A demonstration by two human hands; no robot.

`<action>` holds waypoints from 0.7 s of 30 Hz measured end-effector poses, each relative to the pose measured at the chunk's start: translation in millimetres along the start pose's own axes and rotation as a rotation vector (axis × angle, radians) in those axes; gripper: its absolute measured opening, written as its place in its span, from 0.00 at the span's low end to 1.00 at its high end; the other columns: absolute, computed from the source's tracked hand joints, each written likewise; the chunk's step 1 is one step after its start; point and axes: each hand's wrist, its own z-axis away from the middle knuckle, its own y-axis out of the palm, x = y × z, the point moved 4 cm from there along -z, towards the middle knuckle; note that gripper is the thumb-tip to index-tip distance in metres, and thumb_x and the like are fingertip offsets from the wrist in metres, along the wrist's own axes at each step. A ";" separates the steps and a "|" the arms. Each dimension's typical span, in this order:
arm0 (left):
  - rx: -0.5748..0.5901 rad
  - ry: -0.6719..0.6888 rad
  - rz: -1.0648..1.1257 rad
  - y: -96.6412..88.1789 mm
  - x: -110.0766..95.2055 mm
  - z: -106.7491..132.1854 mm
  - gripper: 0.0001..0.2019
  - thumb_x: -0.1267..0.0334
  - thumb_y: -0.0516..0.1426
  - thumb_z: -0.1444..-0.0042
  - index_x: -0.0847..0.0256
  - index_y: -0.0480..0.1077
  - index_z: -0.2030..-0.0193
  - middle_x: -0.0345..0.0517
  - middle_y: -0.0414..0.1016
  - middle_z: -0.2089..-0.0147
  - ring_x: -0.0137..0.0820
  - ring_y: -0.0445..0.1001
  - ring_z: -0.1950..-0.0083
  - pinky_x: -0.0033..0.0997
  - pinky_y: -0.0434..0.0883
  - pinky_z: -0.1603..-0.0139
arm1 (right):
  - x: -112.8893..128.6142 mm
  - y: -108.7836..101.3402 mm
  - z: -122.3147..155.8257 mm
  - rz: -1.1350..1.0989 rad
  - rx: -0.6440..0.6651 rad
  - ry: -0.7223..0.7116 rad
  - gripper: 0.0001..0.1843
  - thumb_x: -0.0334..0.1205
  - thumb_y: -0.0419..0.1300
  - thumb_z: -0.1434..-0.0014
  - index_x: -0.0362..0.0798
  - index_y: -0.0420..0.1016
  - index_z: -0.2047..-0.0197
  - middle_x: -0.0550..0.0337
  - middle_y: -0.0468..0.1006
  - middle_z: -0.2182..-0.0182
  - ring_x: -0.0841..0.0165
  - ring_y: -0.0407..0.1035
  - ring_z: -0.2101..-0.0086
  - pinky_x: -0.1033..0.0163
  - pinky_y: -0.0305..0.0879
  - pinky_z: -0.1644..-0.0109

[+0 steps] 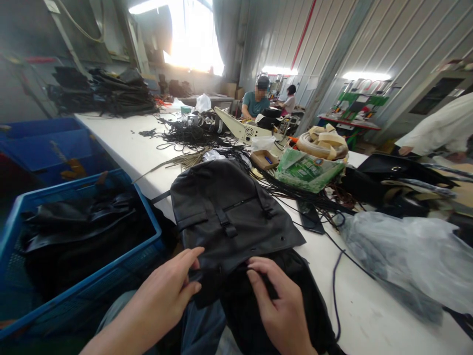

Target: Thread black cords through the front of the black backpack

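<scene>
A black backpack (221, 207) lies on the white table with its open end toward me. A strap with a buckle (229, 229) runs down its front, and small eyelets (282, 238) line its rim. My left hand (172, 286) is at the left of the rim, fingers curled around a thin black cord (209, 270), its thumb apart from the index fingertip. My right hand (279, 301) pinches the dark cord at the rim between thumb and fingers. Black on black, cord and rim are hard to separate. Black fabric (244, 315) hangs below, over my lap.
A blue crate (151, 236) of black pieces stands at left. On the table (369, 305) are loose black cords (192, 133), a green box (308, 170) with tape rolls, a phone (310, 216) and a plastic bag (406, 256). People (254, 103) work behind; another person's sleeve (439, 123) is at right.
</scene>
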 end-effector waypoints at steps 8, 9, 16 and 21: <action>-0.129 -0.010 0.281 -3.2 14.5 21.7 0.36 0.61 0.64 0.41 0.47 0.67 0.24 0.51 0.70 0.26 0.46 0.75 0.30 0.49 0.79 0.34 | -33.5 -104.2 -12.5 -0.889 -0.612 0.541 0.15 0.45 0.74 0.44 0.46 0.75 0.61 0.51 0.83 0.58 0.72 0.68 0.76 0.66 0.71 0.74; -0.164 0.011 0.282 -5.8 12.5 21.4 0.35 0.60 0.64 0.41 0.48 0.68 0.25 0.52 0.73 0.28 0.45 0.77 0.32 0.49 0.80 0.37 | -35.1 -114.1 -16.0 -0.931 -0.680 0.564 0.16 0.42 0.75 0.46 0.46 0.75 0.61 0.54 0.81 0.62 0.75 0.65 0.77 0.69 0.68 0.76; -0.310 0.072 0.275 -18.3 21.4 24.7 0.25 0.52 0.63 0.31 0.48 0.71 0.29 0.50 0.79 0.37 0.40 0.81 0.39 0.38 0.83 0.45 | -41.5 -148.1 -27.3 -0.910 -0.838 0.487 0.23 0.33 0.83 0.57 0.44 0.75 0.63 0.66 0.68 0.71 0.81 0.55 0.79 0.76 0.62 0.79; -0.388 0.100 0.276 -17.8 21.2 32.2 0.20 0.53 0.64 0.32 0.47 0.76 0.34 0.45 0.79 0.39 0.35 0.82 0.45 0.31 0.83 0.49 | -50.2 -142.7 -26.5 -0.836 -0.837 0.454 0.29 0.37 0.87 0.57 0.41 0.85 0.52 0.61 0.73 0.66 0.80 0.60 0.73 0.77 0.65 0.75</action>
